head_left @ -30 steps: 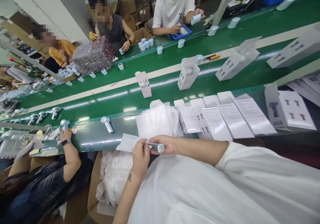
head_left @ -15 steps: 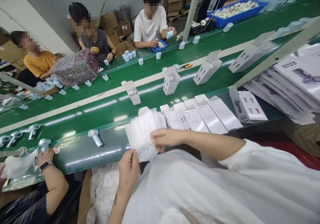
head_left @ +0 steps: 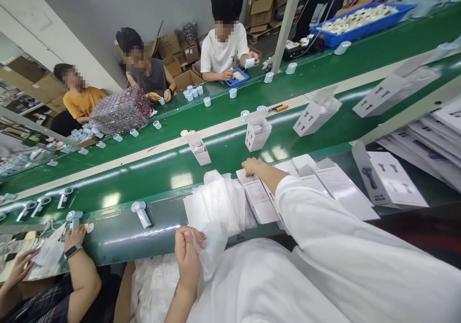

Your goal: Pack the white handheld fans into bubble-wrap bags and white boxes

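My left hand (head_left: pixel 188 253) is closed on a crumpled translucent plastic bag (head_left: pixel 213 246), low in front of my body. My right hand (head_left: pixel 254 166) reaches over to the far, open end of the leftmost white carton (head_left: pixel 258 200) lying in a row. Its fingers are curled at that carton's flap; the fingertips are partly hidden. Between my hands a stack of thin white bags (head_left: pixel 212 203) lies fanned out on the table. More printed white cartons (head_left: pixel 342 191) lie to the right, side by side.
A light-blue handheld fan (head_left: pixel 141 214) lies on the table (head_left: pixel 115 239) at left, near a co-worker's hand (head_left: pixel 75 236). Upright open cartons (head_left: pixel 258 136) stand on the green belt (head_left: pixel 154 169). Flat printed cartons (head_left: pixel 425 145) are piled at right. Several people sit across the belt.
My right hand has left the plastic bag and moved up and right to the leftmost lying carton. My left hand keeps the bag. The view has shifted a little.
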